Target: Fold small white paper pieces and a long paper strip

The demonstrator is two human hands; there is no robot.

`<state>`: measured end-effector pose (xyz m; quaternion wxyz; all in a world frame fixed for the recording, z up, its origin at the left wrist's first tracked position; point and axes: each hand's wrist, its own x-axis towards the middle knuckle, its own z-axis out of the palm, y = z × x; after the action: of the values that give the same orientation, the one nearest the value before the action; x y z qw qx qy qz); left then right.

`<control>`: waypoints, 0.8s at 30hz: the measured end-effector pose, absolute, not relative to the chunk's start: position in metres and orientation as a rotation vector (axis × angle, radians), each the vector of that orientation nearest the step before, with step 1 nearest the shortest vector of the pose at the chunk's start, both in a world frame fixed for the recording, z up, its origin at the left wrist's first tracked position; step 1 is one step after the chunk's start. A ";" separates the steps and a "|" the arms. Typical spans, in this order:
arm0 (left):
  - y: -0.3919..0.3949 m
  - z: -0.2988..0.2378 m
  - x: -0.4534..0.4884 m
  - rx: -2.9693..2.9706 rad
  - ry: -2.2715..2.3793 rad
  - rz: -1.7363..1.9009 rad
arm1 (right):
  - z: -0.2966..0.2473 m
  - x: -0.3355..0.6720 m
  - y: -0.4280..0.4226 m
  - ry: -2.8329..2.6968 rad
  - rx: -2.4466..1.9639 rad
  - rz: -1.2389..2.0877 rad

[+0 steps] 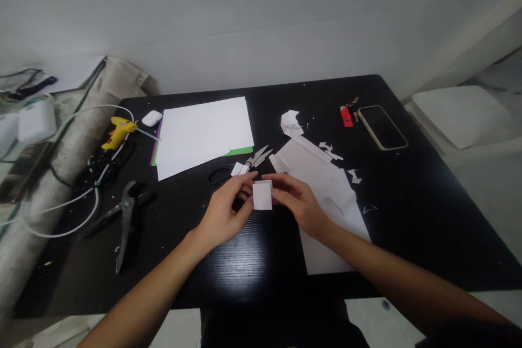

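Note:
Both of my hands hold a small folded white paper piece [262,196] above the black table [408,217]. My left hand [228,212] pinches its left side with fingers curled. My right hand [296,201] grips its right edge. Scissors [240,166] lie just beyond my hands, with small white paper scraps beside them. A larger cut white sheet [326,196] lies under and to the right of my right hand.
A stack of white paper over coloured sheets [204,133] lies at the back centre. A yellow glue gun [117,131], earbud case [152,118], pliers [126,217] and cables [61,212] are at the left. A red lighter [346,116] and phone [382,126] are at the back right.

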<state>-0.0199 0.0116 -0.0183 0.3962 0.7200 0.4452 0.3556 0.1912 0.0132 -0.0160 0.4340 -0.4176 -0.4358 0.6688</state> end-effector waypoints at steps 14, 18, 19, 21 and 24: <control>0.013 -0.010 -0.020 1.944 1.166 0.961 | -0.023 0.187 0.011 -1.065 -0.968 1.709; 0.014 -0.013 -0.020 1.737 1.283 0.963 | -0.023 0.186 0.010 -1.054 -0.926 1.791; 0.014 -0.014 -0.020 1.685 1.300 0.966 | -0.023 0.186 0.010 -1.057 -0.929 1.800; 0.014 -0.015 -0.020 1.613 1.320 0.975 | -0.024 0.186 0.010 -1.065 -0.949 1.796; 0.014 -0.015 -0.019 1.573 1.333 0.995 | -0.026 0.187 0.010 -1.094 -0.989 1.765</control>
<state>-0.0194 0.0142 -0.0149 0.4132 0.6258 0.5301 0.3957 0.1866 0.0103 -0.0260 0.4085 -0.3925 -0.4340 0.7005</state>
